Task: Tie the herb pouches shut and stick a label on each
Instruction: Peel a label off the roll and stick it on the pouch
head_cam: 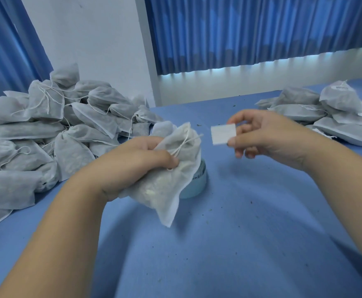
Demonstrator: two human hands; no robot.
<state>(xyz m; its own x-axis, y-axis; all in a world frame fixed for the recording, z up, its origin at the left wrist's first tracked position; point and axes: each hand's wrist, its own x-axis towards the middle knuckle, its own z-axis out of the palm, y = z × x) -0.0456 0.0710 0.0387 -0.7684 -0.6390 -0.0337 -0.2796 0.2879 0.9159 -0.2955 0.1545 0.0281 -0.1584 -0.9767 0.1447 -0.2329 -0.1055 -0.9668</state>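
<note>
One tied pouch is hanging over the label roll, clamped in the left grip. Right of the roll, the right grip is pinching a label, probably best pressed onto taut cloth.

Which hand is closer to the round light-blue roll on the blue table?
The left hand. It grips a white mesh pouch that covers part of the round light-blue roll. The right hand is off to the right, pinching a small white paper label.
</note>
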